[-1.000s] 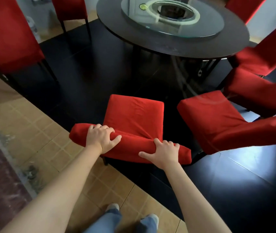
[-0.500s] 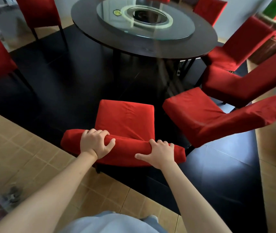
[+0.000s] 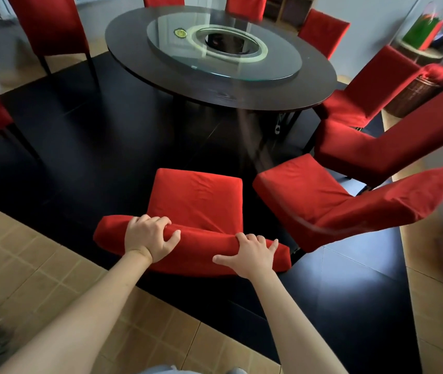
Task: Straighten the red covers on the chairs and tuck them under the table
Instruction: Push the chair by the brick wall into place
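Note:
A chair in a red cover (image 3: pixel 196 201) stands right in front of me, its seat pointing toward the round dark table (image 3: pixel 223 87). My left hand (image 3: pixel 148 237) grips the top of its backrest, fingers curled over the far side and thumb on the near side. My right hand (image 3: pixel 250 253) holds the same top edge further right, fingers over it and thumb spread to the left. The chair stands apart from the table, on the black floor.
A second red-covered chair (image 3: pixel 322 203) stands close on the right, two more (image 3: pixel 392 147) behind it. Other red chairs (image 3: pixel 50 25) ring the table at left and back. A glass turntable (image 3: pixel 225 44) lies on the table. A wicker basket (image 3: pixel 414 95) stands at right.
My view has lifted and more of the table and far chairs shows. Both hands keep their hold on the backrest top; the chair looks a little nearer the table.

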